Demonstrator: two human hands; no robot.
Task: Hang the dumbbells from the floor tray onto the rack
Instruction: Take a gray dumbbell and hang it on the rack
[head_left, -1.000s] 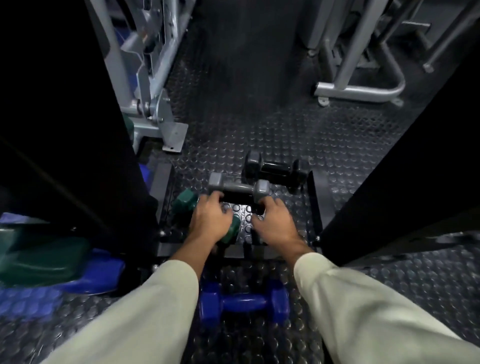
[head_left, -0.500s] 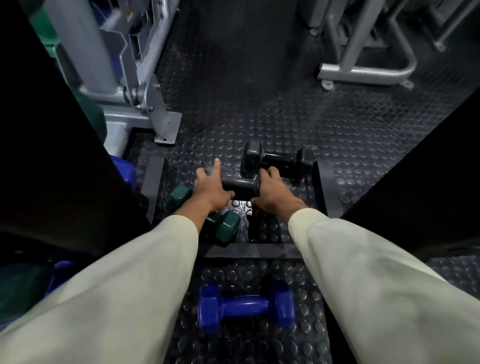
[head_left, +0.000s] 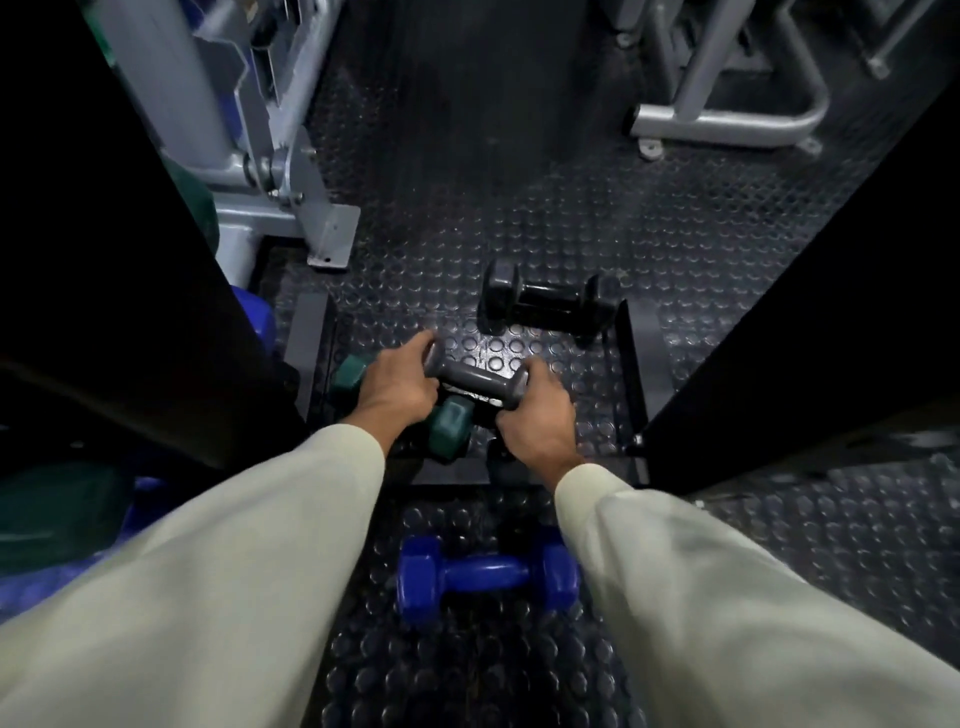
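Gripping one grey dumbbell (head_left: 475, 383) by its ends, the left hand (head_left: 397, 395) and right hand (head_left: 537, 418) hold it above the floor tray (head_left: 631, 358), beside a green dumbbell (head_left: 448, 427)

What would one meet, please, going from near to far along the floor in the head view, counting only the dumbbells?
Blue dumbbell → green dumbbell → grey dumbbell, gripped at its ends by the left hand and right hand → black dumbbell.
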